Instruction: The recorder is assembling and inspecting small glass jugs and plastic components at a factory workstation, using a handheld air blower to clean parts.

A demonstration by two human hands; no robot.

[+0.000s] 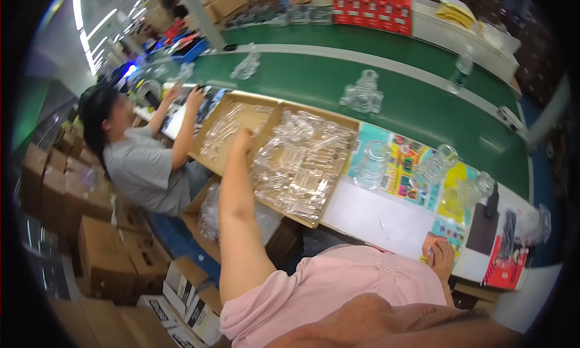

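My left arm stretches out to a shallow cardboard tray [208, 157] of clear plastic pieces. My left hand [243, 141] is over its bare right part, beside the divider. The fingers are small and partly hidden, so I cannot tell whether they hold anything. My right hand [441, 252] is at the near edge of the worktop with its fingers curled in. A bit of yellow shows beside it, but what it grips, if anything, I cannot make out. Between my hands lies a fuller tray section of clear plastic parts [302, 161]. A white sheet [374, 212] lies left of my right hand.
Clear plastic assemblies [371, 165] stand on colourful printed sheets, and another [364, 93] is on the green bench. A dark flat piece [483, 227] and a red card [506, 262] lie at right. A co-worker [145, 161] sits at left; cardboard boxes [109, 257] crowd the floor.
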